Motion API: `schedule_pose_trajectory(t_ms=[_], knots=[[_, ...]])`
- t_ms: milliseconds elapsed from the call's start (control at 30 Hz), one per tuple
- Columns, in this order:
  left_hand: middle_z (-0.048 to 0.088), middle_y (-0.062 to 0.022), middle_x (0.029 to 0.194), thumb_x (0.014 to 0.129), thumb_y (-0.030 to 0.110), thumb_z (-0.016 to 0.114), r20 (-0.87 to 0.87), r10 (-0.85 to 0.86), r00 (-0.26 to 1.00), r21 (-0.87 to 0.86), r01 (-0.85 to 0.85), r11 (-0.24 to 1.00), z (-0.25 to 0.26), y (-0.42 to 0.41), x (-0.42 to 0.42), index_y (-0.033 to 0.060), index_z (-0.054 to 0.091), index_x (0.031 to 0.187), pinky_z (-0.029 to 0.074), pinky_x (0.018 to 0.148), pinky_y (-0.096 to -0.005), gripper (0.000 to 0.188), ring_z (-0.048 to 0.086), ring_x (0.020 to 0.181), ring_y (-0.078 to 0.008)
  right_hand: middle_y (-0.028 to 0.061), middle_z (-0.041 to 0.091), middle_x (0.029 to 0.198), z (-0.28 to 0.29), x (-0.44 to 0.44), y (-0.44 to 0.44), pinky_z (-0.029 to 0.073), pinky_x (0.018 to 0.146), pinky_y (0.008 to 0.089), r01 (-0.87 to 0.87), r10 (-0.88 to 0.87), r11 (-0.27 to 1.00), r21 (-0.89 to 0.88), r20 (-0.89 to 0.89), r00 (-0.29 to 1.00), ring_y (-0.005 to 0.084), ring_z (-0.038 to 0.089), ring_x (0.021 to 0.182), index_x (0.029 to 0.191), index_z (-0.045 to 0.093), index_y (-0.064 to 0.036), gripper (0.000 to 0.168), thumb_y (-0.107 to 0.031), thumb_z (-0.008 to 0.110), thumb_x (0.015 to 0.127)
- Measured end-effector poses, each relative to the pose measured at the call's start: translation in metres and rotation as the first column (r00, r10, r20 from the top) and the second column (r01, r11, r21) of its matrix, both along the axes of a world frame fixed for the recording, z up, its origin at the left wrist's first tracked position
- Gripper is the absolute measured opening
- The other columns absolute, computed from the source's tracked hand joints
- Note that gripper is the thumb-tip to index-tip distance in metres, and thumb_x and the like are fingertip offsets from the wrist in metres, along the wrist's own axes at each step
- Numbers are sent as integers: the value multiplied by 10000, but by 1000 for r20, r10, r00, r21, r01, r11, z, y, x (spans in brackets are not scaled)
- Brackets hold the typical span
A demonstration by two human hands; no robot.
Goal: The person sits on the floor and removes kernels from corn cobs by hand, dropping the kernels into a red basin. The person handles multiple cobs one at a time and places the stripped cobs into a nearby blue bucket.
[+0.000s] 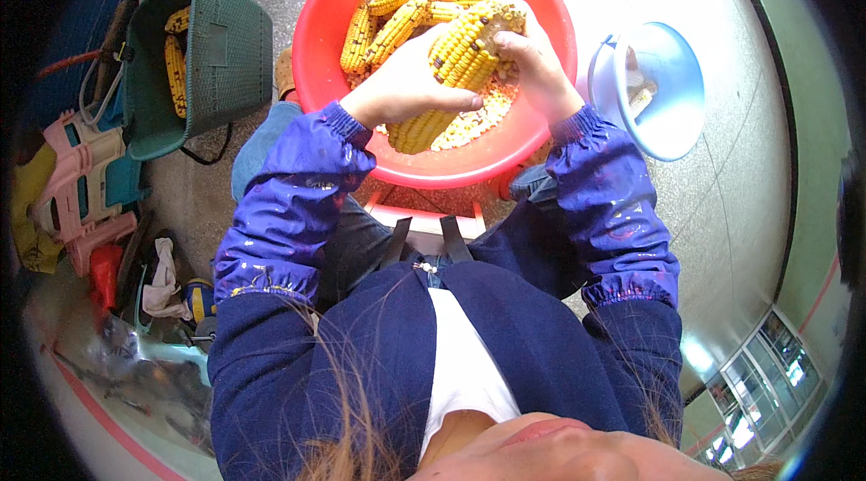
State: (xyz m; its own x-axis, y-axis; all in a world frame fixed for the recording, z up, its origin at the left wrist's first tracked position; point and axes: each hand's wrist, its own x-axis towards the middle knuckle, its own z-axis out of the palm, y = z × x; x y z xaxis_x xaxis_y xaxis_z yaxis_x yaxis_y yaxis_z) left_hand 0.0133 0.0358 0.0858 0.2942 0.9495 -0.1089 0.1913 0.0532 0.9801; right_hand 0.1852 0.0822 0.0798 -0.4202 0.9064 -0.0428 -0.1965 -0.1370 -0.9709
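My left hand (413,85) is wrapped around a yellow ear of corn (460,62) speckled with dark kernels, its fingers mostly hidden behind the ear. My right hand (538,65) grips the upper end, the thumb against a patch where kernels are gone. Both hands are over a red plastic basin (318,28). Inside it, several whole ears (399,24) are heaped at the far left, and loose kernels (480,119) cover part of the bottom. Just below my left hand shows another yellow ear (419,134); whether I touch it, I cannot tell.
On the left stands a green woven-pattern basket (233,55) with ears of corn (176,75) inside. To the right is a light blue bucket (676,92) holding a stripped cob (641,99). A pink plastic stool (74,197) lies among clutter at the left.
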Motion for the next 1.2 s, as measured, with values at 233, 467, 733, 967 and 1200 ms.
schedule_pose_trajectory(t_ms=[233, 467, 733, 967, 1200], knots=[[602, -210, 1066, 614, 324, 783, -394, 113, 912, 116, -73, 991, -2, -2, 5, 43, 450, 1250, 471, 880, -373, 771, 604, 995, -313, 13, 594, 810, -12, -5, 9, 460, 728, 265, -26, 14, 985, 171, 70, 997, 109, 562, 773, 972, 583, -8, 330, -332, 554, 913], [593, -202, 1094, 591, 331, 789, -417, 111, 902, 73, -88, 993, -1, -1, 3, 33, 430, 1259, 462, 890, -373, 814, 594, 1013, -303, 24, 601, 906, 0, 0, 5, 461, 734, 256, -144, 127, 975, -168, -109, 986, 91, 561, 814, 1070, 541, -39, 337, -313, 596, 882], [552, -177, 1162, 600, 312, 793, -85, 13, 996, 36, -10, 999, -7, 0, -3, 14, 434, 1258, 427, 931, -342, 807, 549, 1073, -261, 1, 588, 904, -28, 1, 6, 436, 592, 229, -110, 106, 992, -64, -58, 993, 67, 535, 713, 1118, 519, -48, 396, -307, 651, 849], [556, -196, 1130, 603, 278, 792, -420, 91, 903, 81, -63, 995, 13, -2, 5, -13, 470, 1189, 453, 891, -350, 729, 569, 1039, -286, 10, 600, 900, -19, -4, 4, 470, 735, 249, -76, 69, 994, 73, 101, 993, 87, 567, 814, 1104, 541, -36, 366, -317, 601, 878], [629, -207, 979, 631, 336, 752, -258, 115, 959, 224, -56, 973, -10, -1, -1, 44, 447, 1223, 498, 819, -400, 727, 626, 911, -342, 18, 606, 912, -8, 4, 8, 478, 730, 251, -198, 157, 958, -206, -198, 967, 102, 581, 820, 1088, 551, -43, 318, -286, 591, 888]])
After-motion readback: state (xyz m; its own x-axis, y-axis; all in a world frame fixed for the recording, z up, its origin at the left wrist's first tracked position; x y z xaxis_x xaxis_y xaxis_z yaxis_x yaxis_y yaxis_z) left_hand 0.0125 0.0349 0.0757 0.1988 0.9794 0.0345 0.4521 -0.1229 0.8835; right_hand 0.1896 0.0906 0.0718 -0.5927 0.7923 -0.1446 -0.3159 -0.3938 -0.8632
